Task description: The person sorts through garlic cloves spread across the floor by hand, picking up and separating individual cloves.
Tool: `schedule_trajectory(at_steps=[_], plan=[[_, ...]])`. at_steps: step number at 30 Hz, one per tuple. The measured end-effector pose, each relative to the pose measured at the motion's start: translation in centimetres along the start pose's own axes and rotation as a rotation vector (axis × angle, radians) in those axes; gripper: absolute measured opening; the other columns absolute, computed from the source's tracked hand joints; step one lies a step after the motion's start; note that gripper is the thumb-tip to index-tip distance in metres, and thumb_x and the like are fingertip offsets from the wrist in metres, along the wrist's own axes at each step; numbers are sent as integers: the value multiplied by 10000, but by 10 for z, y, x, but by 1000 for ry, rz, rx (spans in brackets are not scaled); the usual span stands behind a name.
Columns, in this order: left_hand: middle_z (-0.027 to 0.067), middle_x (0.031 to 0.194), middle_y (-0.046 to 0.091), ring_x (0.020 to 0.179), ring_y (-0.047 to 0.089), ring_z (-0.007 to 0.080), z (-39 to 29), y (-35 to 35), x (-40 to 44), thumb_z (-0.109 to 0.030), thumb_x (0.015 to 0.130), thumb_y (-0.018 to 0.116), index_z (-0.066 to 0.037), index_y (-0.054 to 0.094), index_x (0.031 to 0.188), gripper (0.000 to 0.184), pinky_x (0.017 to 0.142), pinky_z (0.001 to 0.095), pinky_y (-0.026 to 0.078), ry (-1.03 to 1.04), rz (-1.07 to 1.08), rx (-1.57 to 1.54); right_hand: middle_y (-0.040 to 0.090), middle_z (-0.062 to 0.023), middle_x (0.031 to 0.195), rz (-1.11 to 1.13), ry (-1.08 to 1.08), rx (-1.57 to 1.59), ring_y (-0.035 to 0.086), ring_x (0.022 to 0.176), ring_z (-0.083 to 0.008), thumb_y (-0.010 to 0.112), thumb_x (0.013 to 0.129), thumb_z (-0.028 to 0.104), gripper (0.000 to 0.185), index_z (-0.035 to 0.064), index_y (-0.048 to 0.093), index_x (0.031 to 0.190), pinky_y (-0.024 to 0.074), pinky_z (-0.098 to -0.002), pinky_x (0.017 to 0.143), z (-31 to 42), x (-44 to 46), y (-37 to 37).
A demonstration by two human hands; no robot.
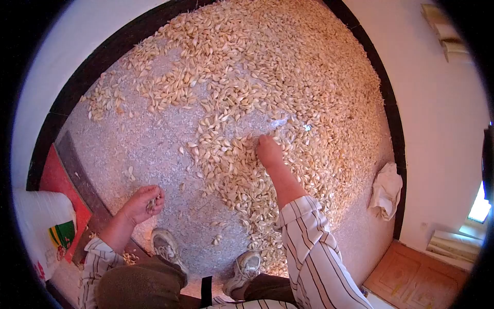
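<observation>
A broad layer of pale garlic cloves [226, 98] covers much of the speckled floor [154, 139]. My right hand [269, 152] reaches down among the cloves near the middle, its fingers curled together; what lies under the fingertips is hidden. Over the bare floor at lower left, my left hand [145, 203] is curled closed around a few small brownish-grey bits [151, 205], too small to name surely. Just beyond the right hand, a shiny clear scrap [278, 123] rests among the cloves.
My two shoes [169, 246] stand at the lower edge of the cloves. A white sack [46, 221] sits on a red surface [66, 185] at left. A crumpled pale cloth bag [386, 191] leans by the dark skirting at right, and a wooden door [414, 278] shows lower right.
</observation>
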State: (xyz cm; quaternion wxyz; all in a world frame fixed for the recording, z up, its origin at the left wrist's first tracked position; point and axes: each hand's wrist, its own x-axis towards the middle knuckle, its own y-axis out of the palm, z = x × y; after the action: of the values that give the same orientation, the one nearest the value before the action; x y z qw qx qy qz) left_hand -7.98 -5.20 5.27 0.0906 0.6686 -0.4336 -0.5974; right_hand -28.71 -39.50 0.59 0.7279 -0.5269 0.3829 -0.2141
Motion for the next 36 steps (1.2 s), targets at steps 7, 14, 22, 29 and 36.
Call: schedule_trajectory(at_steps=[7,14,22,29,36], plan=[[14,635,449,521,430,109,5,-4,1,-235,854,500,-41,498,795,203,433,210,331,2,-55,24,516,-176,1023,-19,-162,238,513,890,-358,546,756,184,211,65,531,929,428,-426,736,20,-10,-10],[13,636,444,515,424,101,3,-10,5,-245,850,507,-50,496,793,203,411,209,315,4,12,39,513,-48,987,-19,-484,17,455,983,-242,608,637,183,329,182,576,965,354,-422,827,75,-58,9],[11,622,451,495,419,97,3,-12,-2,-243,848,510,-53,503,794,198,411,210,319,8,-2,-13,513,-61,1037,166,-407,-234,455,998,-248,578,657,149,257,169,596,913,354,-408,829,7,-72,-15],[17,633,457,508,425,97,1,-3,4,-242,854,501,-51,500,788,202,420,213,333,-30,-38,39,540,-98,895,-190,-331,-118,521,858,-293,575,695,129,204,109,586,898,403,-415,764,12,-29,-30],[17,620,450,508,424,103,3,-3,1,-237,849,506,-46,501,779,203,408,209,321,-6,-15,50,519,-168,884,-106,-380,295,521,824,-354,493,732,18,132,44,552,847,441,-399,703,58,10,1]])
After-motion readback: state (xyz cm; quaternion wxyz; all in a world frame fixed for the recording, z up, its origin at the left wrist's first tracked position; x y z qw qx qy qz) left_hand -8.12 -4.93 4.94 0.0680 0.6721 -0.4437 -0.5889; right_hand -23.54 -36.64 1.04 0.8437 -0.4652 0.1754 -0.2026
